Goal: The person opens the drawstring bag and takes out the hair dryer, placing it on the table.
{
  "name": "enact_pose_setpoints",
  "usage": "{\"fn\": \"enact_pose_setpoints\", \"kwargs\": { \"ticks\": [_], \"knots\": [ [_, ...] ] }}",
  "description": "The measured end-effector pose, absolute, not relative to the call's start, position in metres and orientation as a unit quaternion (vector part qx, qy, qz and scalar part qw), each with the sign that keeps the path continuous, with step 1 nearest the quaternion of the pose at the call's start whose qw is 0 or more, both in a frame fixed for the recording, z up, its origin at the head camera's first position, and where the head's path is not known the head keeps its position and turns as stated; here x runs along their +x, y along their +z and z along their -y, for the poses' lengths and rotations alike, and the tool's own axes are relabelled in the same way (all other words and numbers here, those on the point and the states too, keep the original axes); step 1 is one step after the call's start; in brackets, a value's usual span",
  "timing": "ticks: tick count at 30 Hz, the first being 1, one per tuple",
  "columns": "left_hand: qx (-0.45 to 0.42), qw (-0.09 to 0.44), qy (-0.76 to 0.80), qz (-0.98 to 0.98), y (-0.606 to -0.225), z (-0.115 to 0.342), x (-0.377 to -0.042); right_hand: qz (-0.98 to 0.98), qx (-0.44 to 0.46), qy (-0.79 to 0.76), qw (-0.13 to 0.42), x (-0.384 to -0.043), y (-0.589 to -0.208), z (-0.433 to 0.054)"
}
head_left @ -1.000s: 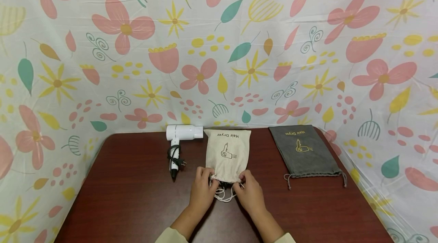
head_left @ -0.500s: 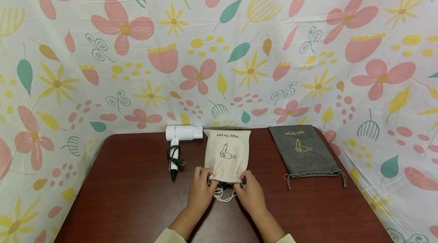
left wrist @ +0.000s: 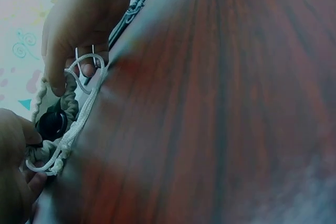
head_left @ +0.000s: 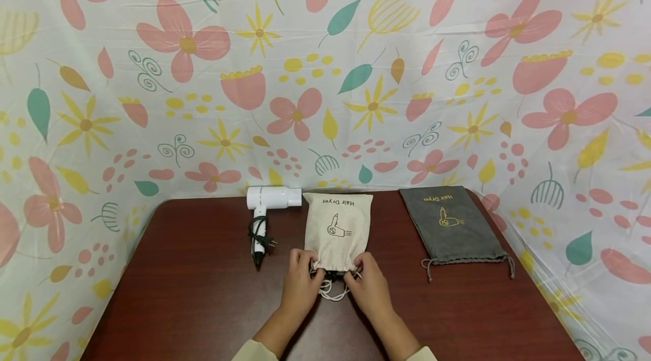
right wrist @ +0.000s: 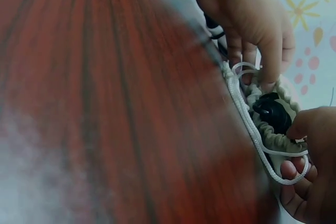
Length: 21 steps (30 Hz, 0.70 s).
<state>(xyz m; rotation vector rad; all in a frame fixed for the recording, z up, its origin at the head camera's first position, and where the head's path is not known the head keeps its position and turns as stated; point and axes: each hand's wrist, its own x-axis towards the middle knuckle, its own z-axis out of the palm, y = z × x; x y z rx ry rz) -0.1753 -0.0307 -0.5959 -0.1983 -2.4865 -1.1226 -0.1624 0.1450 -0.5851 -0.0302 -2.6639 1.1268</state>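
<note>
the table (head_left: 213, 310) bears all of it. the grey bag (head_left: 450, 228) lies flat at right, well apart, perhaps to leave working room. the cream bag (head_left: 338, 234) lies centrally, mouth toward the person, likely for easy reach, so its print looks upside down. the dryer (head_left: 261, 205) lies just left of it. the left hand (head_left: 301, 282) and right hand (head_left: 370, 285) pinch opposite sides of the mouth, seemingly to hold it spread around a black thing (right wrist: 273, 113) inside; white cord (right wrist: 245, 114) loops loose in front.

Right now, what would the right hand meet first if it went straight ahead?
Likely the body of the cream bag; the right hand grips its mouth edge, though exact depth is unclear.
</note>
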Motion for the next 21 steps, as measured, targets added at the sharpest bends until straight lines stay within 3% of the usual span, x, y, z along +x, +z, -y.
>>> {"fn": "enact_pose_setpoints", "kwargs": {
  "ticks": [9, 21],
  "knots": [
    [-0.069, 0.185, -0.397, 0.896, -0.596, 0.034, -0.178, 0.913, -0.002, 0.376, 0.157, -0.164, -0.588, -0.148],
    [-0.069, 0.199, -0.399, 0.892, -0.597, 0.037, -0.180, 0.918, -0.010, 0.371, 0.144, -0.164, -0.586, -0.155]
  ]
}}
